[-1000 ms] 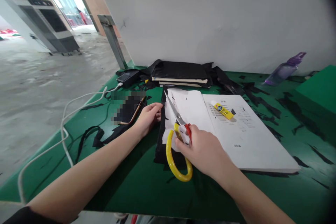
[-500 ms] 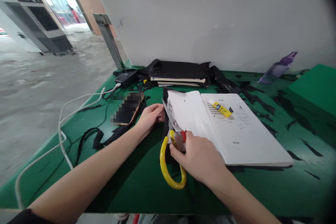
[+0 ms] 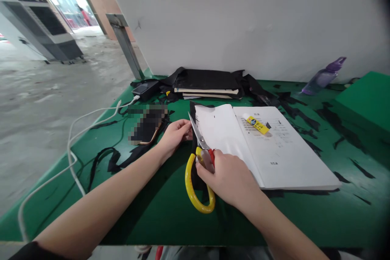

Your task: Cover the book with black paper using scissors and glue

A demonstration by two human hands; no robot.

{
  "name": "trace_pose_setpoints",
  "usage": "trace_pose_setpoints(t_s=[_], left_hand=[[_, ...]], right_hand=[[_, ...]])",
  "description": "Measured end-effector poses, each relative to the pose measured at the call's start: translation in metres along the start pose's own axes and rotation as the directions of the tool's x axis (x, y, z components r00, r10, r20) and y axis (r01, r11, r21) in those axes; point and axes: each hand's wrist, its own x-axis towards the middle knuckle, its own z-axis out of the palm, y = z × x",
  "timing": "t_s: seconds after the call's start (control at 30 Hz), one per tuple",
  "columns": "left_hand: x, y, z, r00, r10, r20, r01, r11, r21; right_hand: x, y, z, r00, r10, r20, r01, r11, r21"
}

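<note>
An open book (image 3: 292, 158) lies in front of me, with black cloth (image 3: 198, 176) showing along its left edge. My right hand (image 3: 233, 176) grips scissors (image 3: 200, 138) with yellow and red handles. The blades point away from me and lie along the book's left margin. My left hand (image 3: 176, 132) pinches the cloth's edge just left of the blade tips. A yellow glue tube (image 3: 258, 125) rests on the right-hand page, with a small black scrap beside it.
A phone (image 3: 149, 124) and a white cable (image 3: 71, 146) lie on the left of the green table (image 3: 146, 219). Behind stands a black-covered stack of books (image 3: 210, 79). A purple bottle (image 3: 323, 75) leans at the back right. Black cloth scraps (image 3: 298, 113) are scattered about.
The view has shifted very slightly. Both hands and the scissors keep almost the same place at the book's left edge.
</note>
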Motion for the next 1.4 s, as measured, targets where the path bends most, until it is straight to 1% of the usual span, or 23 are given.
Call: trace_pose_setpoints(t_s=[0.57, 0.87, 1.13, 1.4], left_hand=[[-0.0007, 0.0019, 0.0032, 0.999, -0.022, -0.023, 0.025, 0.995, 0.101], [-0.0007, 0.0018, 0.0043, 1.000, -0.016, -0.023, 0.019, 0.993, 0.120], [0.0022, -0.0018, -0.0002, 1.000, -0.018, -0.004, 0.018, 0.991, 0.133], [0.0005, 0.0009, 0.0021, 0.999, -0.021, -0.028, 0.025, 0.989, 0.143]], right_hand=[[0.0040, 0.0053, 0.0010, 0.999, -0.004, 0.054, -0.003, 0.993, 0.115], [0.0043, 0.0087, 0.0056, 0.999, -0.023, 0.036, 0.017, 0.988, 0.152], [0.0032, 0.0069, 0.0050, 0.998, -0.018, 0.059, 0.007, 0.985, 0.172], [0.0023, 0.0058, 0.0025, 0.997, -0.016, 0.073, 0.002, 0.982, 0.190]])
